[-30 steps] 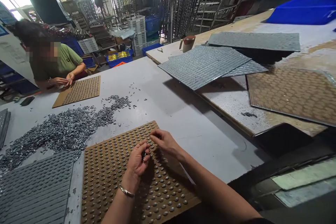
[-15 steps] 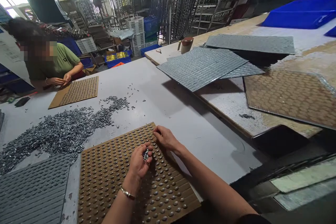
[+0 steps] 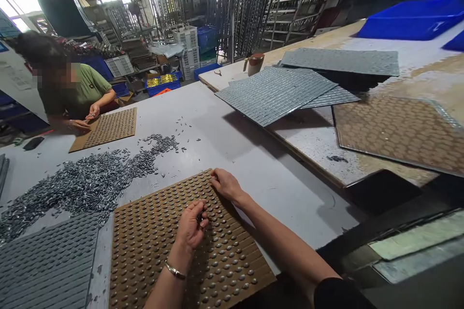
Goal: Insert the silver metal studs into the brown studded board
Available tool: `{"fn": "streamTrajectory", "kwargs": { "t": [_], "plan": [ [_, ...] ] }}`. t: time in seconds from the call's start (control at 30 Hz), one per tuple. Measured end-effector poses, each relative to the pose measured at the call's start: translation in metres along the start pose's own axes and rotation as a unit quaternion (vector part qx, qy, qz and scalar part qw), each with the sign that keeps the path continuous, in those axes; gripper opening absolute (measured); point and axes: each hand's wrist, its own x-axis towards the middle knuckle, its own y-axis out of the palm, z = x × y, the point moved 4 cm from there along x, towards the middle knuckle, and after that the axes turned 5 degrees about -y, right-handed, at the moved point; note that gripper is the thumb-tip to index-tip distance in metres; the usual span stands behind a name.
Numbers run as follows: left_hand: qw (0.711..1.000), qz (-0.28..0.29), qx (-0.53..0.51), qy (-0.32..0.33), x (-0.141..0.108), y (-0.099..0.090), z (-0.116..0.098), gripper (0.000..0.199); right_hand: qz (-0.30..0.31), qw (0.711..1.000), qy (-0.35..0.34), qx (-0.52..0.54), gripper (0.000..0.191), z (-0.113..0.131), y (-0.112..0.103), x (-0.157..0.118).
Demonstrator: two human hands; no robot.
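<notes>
- Left hand curled shut around a small clutch of metal pieces, thumb pinning them against the forefinger, bracelet on that wrist.
- Right under those fingers: brown dimpled board, near rows already filled with shiny pieces, rows further out from the fingertips looking bare.
- Right hand just beyond the left, fingertips pressed together at the board's far corner. Probably pinching one piece into a dimple, but too small to tell.
- Could go wrong: clutch loosening while the thumb feeds one out, pieces spilling over seated ones. Also a wrist dragging across the filled rows and knocking some loose.
- Off to the left of the fingers: grey ribbed panel, cut off by the frame edge.
- Past the fingertips and leftward: big loose heap of the same pieces on the grey table.
- Right of the fingers, well apart: dark slab, no idea what; more brown and grey panels on the next bench.
- Far beyond: another person's hands at a second brown board, whatever's pinched there not readable. Brown cup and blue bins way back.
- Hidden: how many pieces sit inside the left fist, and the board's near edge under the forearms.
</notes>
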Motion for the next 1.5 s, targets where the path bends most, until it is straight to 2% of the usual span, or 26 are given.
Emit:
{"fn": "streamTrajectory", "kwargs": {
  "t": [0.07,0.17,0.23,0.3,0.4,0.53,0.6,0.7,0.8,1.0,1.17,1.23,1.33,1.43,1.5],
  "plan": [
    [1.0,0.004,-0.015,-0.002,-0.003,0.002,-0.001,0.03,-0.02,0.997,-0.019,0.067,0.014,0.009,-0.008,-0.014],
    [1.0,0.006,-0.018,0.0,-0.005,0.006,0.0,0.028,0.017,0.979,-0.054,0.197,0.016,0.028,-0.013,-0.042],
    [1.0,0.019,-0.001,-0.003,-0.005,0.011,0.003,0.029,0.035,0.967,-0.063,0.244,0.015,0.038,-0.014,-0.059],
    [0.999,0.036,0.021,-0.011,-0.005,0.018,0.008,0.032,0.025,0.964,-0.057,0.259,0.015,0.042,-0.013,-0.069],
    [0.999,0.039,0.031,-0.014,-0.003,0.023,0.014,0.032,0.008,0.962,-0.025,0.27,0.015,0.036,-0.01,-0.069],
    [0.999,0.01,0.006,-0.031,-0.004,0.019,0.015,0.022,-0.015,0.953,0.053,0.298,0.013,0.007,-0.006,-0.048],
    [0.999,0.003,0.01,-0.034,-0.004,0.014,0.014,0.023,-0.011,0.965,0.055,0.255,0.015,-0.006,-0.006,-0.033],
    [0.999,0.003,0.037,-0.011,-0.004,0.006,0.011,0.025,0.026,0.992,0.008,0.122,0.018,-0.013,-0.005,-0.014],
    [0.999,-0.006,0.049,0.016,-0.003,0.0,0.01,0.029,0.072,0.997,-0.008,0.03,0.018,-0.011,-0.001,-0.006],
    [0.998,0.014,0.066,0.012,-0.005,-0.001,0.01,0.043,0.101,0.995,-0.008,-0.022,0.013,-0.003,0.008,0.002],
    [0.999,0.022,0.038,0.012,-0.009,0.0,0.007,0.038,0.07,0.997,0.006,-0.025,0.011,-0.002,0.002,0.004],
    [1.0,0.021,0.022,0.008,-0.011,0.001,0.007,0.032,0.036,0.999,0.015,-0.005,0.012,0.002,-0.006,-0.003],
    [1.0,0.019,0.004,0.005,-0.015,0.003,0.008,0.028,-0.019,0.995,-0.006,0.102,0.012,0.015,-0.02,-0.028],
    [1.0,0.025,-0.003,0.001,-0.018,0.009,0.01,0.028,0.009,0.974,-0.05,0.221,0.016,0.035,-0.024,-0.059],
    [0.999,0.037,0.006,0.001,-0.019,0.014,0.011,0.031,0.021,0.966,-0.055,0.253,0.016,0.044,-0.024,-0.075]
  ]
}}
